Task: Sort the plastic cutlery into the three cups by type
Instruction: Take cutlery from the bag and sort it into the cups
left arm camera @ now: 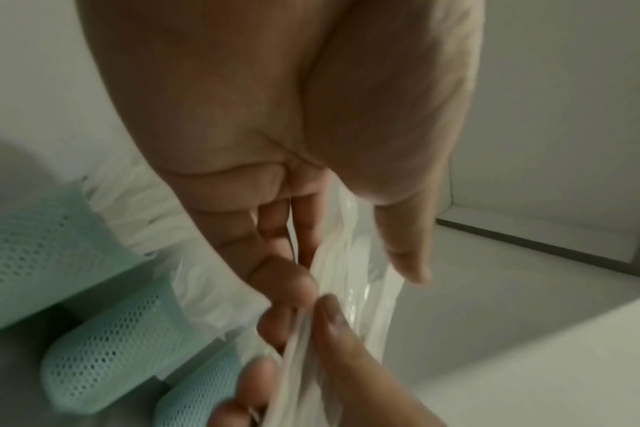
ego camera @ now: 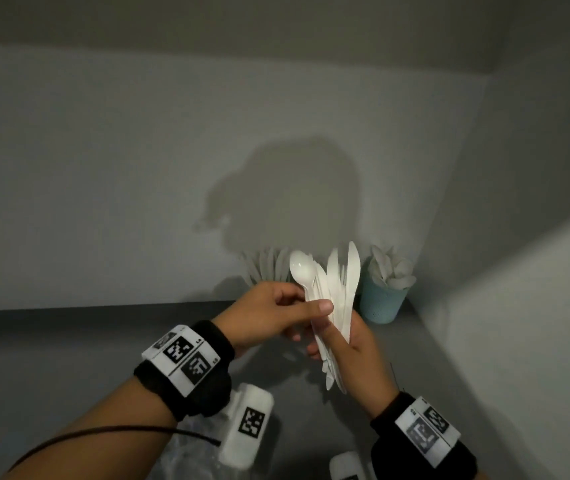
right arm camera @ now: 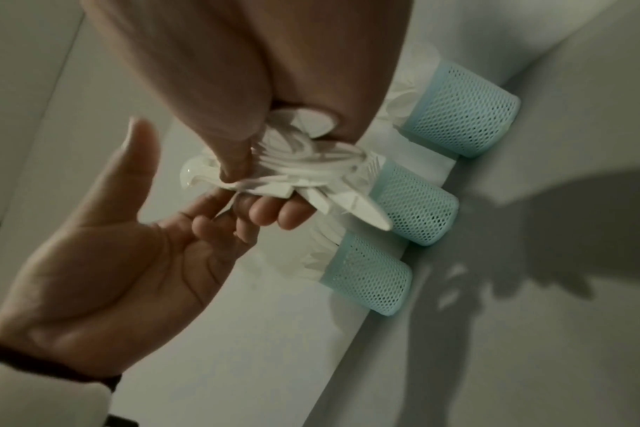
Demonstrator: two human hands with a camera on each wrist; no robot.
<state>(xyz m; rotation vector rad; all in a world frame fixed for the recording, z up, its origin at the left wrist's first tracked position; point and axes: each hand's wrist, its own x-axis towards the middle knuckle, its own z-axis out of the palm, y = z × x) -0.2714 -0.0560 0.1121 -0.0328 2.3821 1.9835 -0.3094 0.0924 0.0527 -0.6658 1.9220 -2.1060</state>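
My right hand point(ego camera: 337, 342) grips a bundle of white plastic cutlery point(ego camera: 344, 289) upright above the grey table, knives and forks fanned out. My left hand point(ego camera: 311, 299) reaches in from the left, and its thumb and fingers pinch the handle of a spoon point(ego camera: 301, 266) at the bundle's left edge. Three teal mesh cups point(right arm camera: 468, 127) point(right arm camera: 417, 202) point(right arm camera: 369, 277) stand in a row against the back wall, each with white cutlery in it. In the head view the right cup point(ego camera: 382, 303) holds spoons, and the hands hide most of the others.
A white block with a black marker point(ego camera: 250, 424) lies on the table near me, a second one point(ego camera: 346, 469) at the bottom edge. Crumpled clear plastic point(ego camera: 186, 455) lies beside them. A wall rises close behind the cups, another on the right.
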